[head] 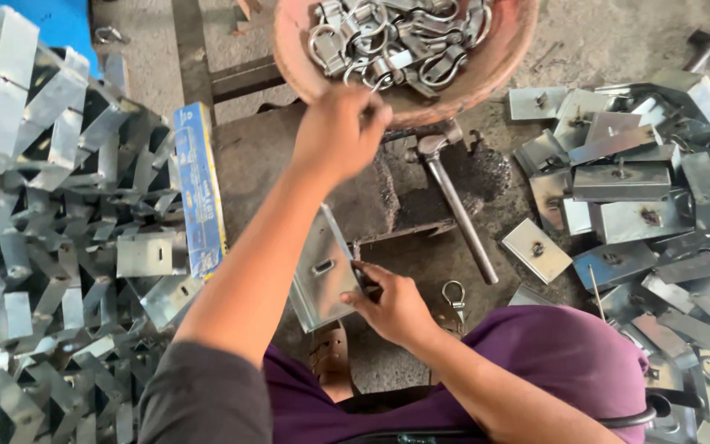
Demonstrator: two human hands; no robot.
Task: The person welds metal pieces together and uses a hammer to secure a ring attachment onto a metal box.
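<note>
My left hand (337, 131) reaches up to the near rim of a reddish bowl (499, 57) full of metal D-shaped clips (388, 37). Its fingers are curled around one clip at the bowl's edge. My right hand (394, 308) is lower, just above my lap. It pinches the edge of a bent galvanised plate (320, 275) with a slot in its face, and holds the plate tilted on its side. A single loose clip (454, 294) lies on the ground just right of that hand.
A hammer (454, 205) lies across a dark work block (371, 189) between the bowl and my lap. Several plates with fitted bolts are heaped at right (643, 189). A big pile of bent plates fills the left (43, 230), beside a blue box (199, 189).
</note>
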